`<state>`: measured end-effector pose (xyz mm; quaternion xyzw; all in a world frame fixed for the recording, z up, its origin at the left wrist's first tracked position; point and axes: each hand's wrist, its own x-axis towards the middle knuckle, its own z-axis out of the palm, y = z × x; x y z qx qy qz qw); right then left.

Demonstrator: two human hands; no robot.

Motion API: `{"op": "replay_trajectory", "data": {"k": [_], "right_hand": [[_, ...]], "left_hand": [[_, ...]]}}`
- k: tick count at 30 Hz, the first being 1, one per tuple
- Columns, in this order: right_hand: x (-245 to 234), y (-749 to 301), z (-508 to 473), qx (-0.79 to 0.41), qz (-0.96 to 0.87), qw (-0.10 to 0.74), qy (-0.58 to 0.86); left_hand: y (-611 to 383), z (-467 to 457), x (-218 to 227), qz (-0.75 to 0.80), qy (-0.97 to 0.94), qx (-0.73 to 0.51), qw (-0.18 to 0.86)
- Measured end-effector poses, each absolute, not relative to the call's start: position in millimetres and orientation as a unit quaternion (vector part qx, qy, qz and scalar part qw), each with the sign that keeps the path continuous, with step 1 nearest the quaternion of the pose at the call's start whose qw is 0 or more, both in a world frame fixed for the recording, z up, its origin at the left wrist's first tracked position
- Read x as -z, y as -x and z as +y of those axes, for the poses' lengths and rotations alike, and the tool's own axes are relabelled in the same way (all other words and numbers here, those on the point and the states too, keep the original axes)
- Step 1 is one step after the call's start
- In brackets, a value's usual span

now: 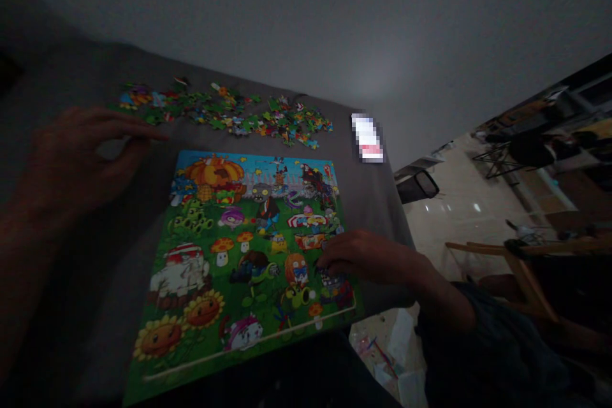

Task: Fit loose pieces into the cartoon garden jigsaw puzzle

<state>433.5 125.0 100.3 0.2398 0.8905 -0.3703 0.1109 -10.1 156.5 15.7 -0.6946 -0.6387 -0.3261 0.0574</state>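
A colourful puzzle board (261, 229) with cartoon plants, pumpkins and zombies lies on grey cloth, its near edge close to my lap. My right hand (358, 257) is over the board's right side, fingers curled and bunched with the tips at the picture. Whatever those fingertips may hold is hidden. Left of the board's top corner, my left hand (90, 159) hovers in dim light. Its thumb and forefinger come together in a pinch; I cannot make out anything between them. Beyond the board, loose puzzle pieces (258, 121) are spread in a wide band.
A lit phone (367, 138) with a blurred screen lies at the cloth's (377, 197) right side. Behind rises a pale wall (306, 25). Past the right edge are a tiled floor (449, 220), a wooden-framed chair (521, 274), and papers (401, 344) low down.
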Motion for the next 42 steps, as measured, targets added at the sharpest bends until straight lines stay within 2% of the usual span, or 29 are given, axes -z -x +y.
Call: {"op": "replay_trajectory", "data": {"k": [4, 12, 22, 26, 33, 37, 42], "right_hand": [[-98.7, -429.0, 123.6, 0.345, 0.901, 0.112, -0.238], [-94.1, -431.3, 135.3, 0.278, 0.926, 0.099, -0.237], [-97.2, -423.2, 137.5, 0.255, 0.94, 0.091, -0.207], [-101.3, -423.7, 160.4, 0.272, 0.929, 0.021, -0.249], [-71.3, -409.6, 259.6, 0.145, 0.889, -0.125, -0.416], [-48.7, -397.7, 292.3, 0.105, 0.877, -0.154, -0.443], [-42.2, -393.7, 299.8, 0.086, 0.876, -0.155, -0.448]], "left_hand": [[0.7, 152.5, -23.7, -0.595, 0.707, 0.378, 0.049], [0.4, 152.3, -22.9, -0.598, 0.703, 0.382, 0.053], [-3.5, 149.6, -31.8, -0.594, 0.711, 0.375, 0.035], [2.7, 154.3, -30.1, -0.577, 0.726, 0.373, 0.026], [7.5, 155.2, -34.9, -0.573, 0.728, 0.376, 0.024], [9.6, 153.1, -37.9, -0.571, 0.73, 0.374, 0.023], [11.0, 150.8, -38.9, -0.57, 0.732, 0.373, 0.012]]}}
